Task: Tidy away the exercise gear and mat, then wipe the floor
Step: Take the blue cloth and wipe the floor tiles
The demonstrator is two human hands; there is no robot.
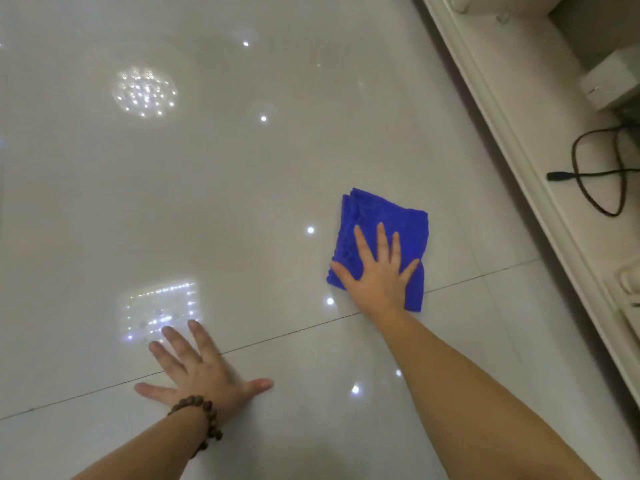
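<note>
A folded blue cloth point(405, 223) lies flat on the glossy white tiled floor point(242, 188), right of centre. My right hand point(379, 271) presses on the near part of the cloth, palm down with fingers spread. My left hand point(201, 372) rests flat on the bare tile at the lower left, fingers spread, holding nothing. A brown bead bracelet point(204, 420) circles my left wrist. No mat or exercise gear is in view.
A cream furniture edge point(526, 168) runs diagonally along the right side. On its surface lie a black cable point(585, 174) and a white box point(613, 81). A tile joint point(277, 336) crosses the floor between my hands. Ceiling lights reflect in the tiles.
</note>
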